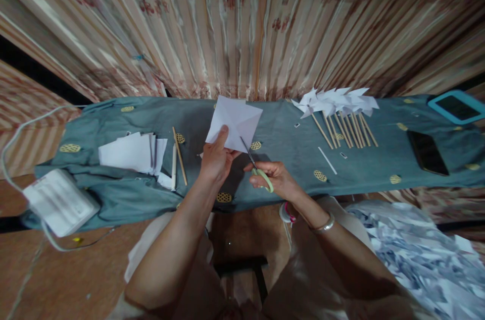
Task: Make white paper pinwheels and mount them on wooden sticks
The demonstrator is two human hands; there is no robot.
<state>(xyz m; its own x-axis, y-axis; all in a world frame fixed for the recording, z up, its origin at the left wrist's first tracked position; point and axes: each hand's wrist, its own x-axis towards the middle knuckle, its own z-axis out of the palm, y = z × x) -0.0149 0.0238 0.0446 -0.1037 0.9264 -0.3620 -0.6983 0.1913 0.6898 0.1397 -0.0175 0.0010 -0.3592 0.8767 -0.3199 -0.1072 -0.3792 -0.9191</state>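
Note:
A square sheet of white paper (234, 120) with diagonal creases is held up over the green cloth by my left hand (217, 156), thumb on top and fingers beneath. My right hand (275, 178) grips the light green handles of the scissors (261, 174). Their blades reach the paper's lower right part, along a crease near its middle. To the left lie a stack of white paper (127, 153), a thin wooden stick (180, 156) and a white rod (174, 167). White paper pinwheels (337, 102) on wooden sticks (352, 130) lie in a row at the right.
The green cloth (288, 133) covers a narrow table before a curtain (235, 22). A white power strip (62, 201) with a cable sits at left. Right are a black phone (428, 152), a blue-framed tablet (457, 107) and a white strip (327, 160). Many paper pieces (424, 259) lie lower right.

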